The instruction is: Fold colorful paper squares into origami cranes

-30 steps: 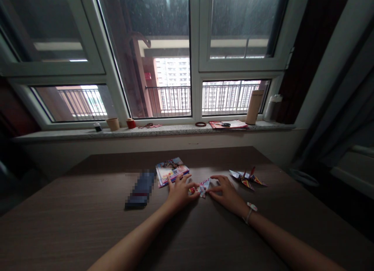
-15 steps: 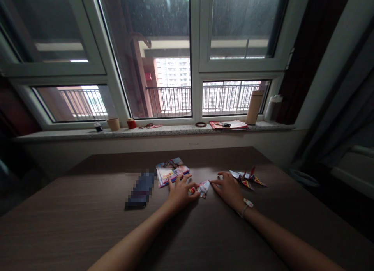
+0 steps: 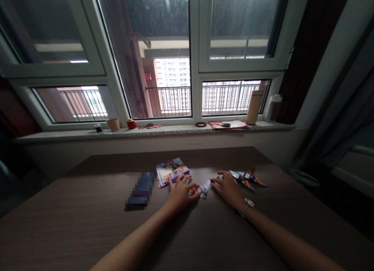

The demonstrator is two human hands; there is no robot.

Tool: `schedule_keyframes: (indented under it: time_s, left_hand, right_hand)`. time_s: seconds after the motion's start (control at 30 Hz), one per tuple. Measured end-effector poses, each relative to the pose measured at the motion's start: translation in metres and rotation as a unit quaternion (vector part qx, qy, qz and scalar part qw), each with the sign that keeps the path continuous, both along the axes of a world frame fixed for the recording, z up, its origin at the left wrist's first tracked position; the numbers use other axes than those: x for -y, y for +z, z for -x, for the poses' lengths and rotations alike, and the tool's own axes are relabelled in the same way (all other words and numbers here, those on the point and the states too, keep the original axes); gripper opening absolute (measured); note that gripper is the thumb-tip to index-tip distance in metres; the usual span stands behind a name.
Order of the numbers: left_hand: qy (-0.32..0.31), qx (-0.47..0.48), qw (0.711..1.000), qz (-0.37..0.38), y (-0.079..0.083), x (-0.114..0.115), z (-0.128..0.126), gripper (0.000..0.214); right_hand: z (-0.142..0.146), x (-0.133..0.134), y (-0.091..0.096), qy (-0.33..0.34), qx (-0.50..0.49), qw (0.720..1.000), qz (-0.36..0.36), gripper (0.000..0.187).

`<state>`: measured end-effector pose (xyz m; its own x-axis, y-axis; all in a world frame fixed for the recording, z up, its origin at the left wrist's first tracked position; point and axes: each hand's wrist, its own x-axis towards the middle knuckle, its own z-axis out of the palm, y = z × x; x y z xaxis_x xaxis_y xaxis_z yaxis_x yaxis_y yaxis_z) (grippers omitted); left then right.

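Observation:
A small folded piece of printed paper point(image 3: 205, 188) lies on the brown table between my hands. My left hand point(image 3: 181, 193) rests over its left part, fingers spread, thumb and fingertips on the paper. Other fingers of that hand reach the near edge of a stack of printed paper sheets point(image 3: 171, 172). At the folded paper's right tip, my right hand point(image 3: 228, 189) lies with its fingers apart, fingertips at or close to the paper. Just beyond the right hand sit folded paper cranes point(image 3: 253, 179), partly overlapping in view.
A pixelated dark, flat object point(image 3: 140, 191) lies on the table point(image 3: 87, 208) to the left. On the windowsill stand a paper cup point(image 3: 113, 124), a red spool point(image 3: 131, 124), a bracelet point(image 3: 200, 124), scissors point(image 3: 226, 125) on papers, a tan flask point(image 3: 254, 107) and a bottle point(image 3: 273, 108).
Almost nothing differs. My right hand's fingertips have shifted very slightly at the paper's tip; my left hand stays on the folded paper.

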<state>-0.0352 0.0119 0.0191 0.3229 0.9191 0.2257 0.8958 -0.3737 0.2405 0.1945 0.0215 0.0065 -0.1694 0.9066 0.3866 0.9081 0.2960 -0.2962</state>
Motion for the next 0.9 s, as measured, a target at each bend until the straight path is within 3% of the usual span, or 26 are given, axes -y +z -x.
schedule_keyframes:
  time_s: [0.3, 0.43, 0.67, 0.9]
  left_hand:
    - [-0.017, -0.013, 1.000, 0.007, 0.002, 0.002, -0.001, 0.032]
    - [-0.015, -0.019, 1.000, 0.010, 0.004, 0.002, -0.001, 0.033]
    - [-0.013, -0.021, 1.000, 0.016, 0.004, 0.002, -0.001, 0.033]
    - [-0.002, -0.014, 1.000, 0.019, 0.004, 0.002, -0.003, 0.033]
  right_hand:
    - [-0.005, 0.000, 0.000, 0.037, -0.085, 0.996, -0.013, 0.023]
    - [-0.003, 0.001, 0.001, 0.050, -0.070, 0.996, -0.007, 0.017]
    - [0.004, -0.001, 0.003, 0.005, -0.027, 1.000, -0.013, 0.018]
    - [0.003, 0.004, 0.013, 0.025, 0.027, 0.999, -0.001, 0.020]
